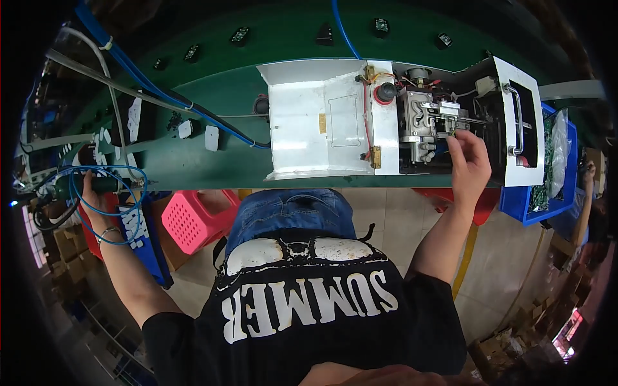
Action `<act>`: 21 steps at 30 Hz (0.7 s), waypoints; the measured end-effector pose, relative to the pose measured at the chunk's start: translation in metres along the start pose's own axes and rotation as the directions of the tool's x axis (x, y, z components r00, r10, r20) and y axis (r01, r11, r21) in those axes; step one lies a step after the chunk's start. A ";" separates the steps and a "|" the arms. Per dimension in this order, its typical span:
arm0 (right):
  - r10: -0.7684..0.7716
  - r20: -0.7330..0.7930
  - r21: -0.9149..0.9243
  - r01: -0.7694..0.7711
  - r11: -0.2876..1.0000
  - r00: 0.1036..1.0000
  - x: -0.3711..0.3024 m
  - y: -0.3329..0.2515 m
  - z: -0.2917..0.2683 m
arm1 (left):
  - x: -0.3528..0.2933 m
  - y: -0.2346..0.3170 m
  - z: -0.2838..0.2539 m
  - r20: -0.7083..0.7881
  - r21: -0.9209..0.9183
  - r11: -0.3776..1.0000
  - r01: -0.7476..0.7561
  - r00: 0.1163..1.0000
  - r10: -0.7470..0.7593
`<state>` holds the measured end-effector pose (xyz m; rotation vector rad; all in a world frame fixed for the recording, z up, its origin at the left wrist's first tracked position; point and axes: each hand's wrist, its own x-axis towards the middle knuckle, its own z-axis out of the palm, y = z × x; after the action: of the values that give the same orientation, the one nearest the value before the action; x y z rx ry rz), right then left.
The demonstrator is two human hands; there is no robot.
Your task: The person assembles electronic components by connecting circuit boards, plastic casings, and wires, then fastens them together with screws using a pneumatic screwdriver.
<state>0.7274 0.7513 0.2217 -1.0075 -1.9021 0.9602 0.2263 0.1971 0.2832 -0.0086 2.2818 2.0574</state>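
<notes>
At the far left my left hand (91, 196) is closed around a dark green cylindrical tool (111, 185), which looks like a power screwdriver with a thin metal tip pointing right. Loops of thin blue cable (132, 168) hang about that hand and wrist. My right hand (472, 161) reaches into an opened white-cased machine (322, 122), thumb and forefinger pinched together beside its metal mechanism (421, 119). Whatever lies between those fingertips is too small to make out. A black knob on a red base (385, 93) stands on the casing.
Small black parts (239, 35) sit along the far side of the green bench. White pieces (212, 137) lie left of the machine, under blue hoses (145, 80). A blue bin (533, 209) with green circuit boards stands at right, near another person's arm (584, 206). A pink stool (187, 222) is below the bench.
</notes>
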 end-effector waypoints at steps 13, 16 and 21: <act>-0.251 0.140 -0.399 0.286 0.871 0.958 0.043 0.027 0.006 | -0.024 0.008 0.043 -0.003 -0.073 0.991 -0.113 0.994 0.114; -0.303 -0.150 -0.297 0.249 0.922 0.941 0.050 0.023 0.013 | 0.001 0.005 0.009 0.089 -0.160 0.987 0.016 0.996 -0.002; -0.165 -0.221 0.161 0.203 0.966 0.961 0.048 -0.025 0.029 | 0.005 0.001 0.028 0.023 -0.152 0.988 -0.040 0.999 0.044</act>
<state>0.6753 0.7760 0.2446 -0.7746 -1.6699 0.8674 0.2226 0.2249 0.2812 0.0588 2.1230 2.2327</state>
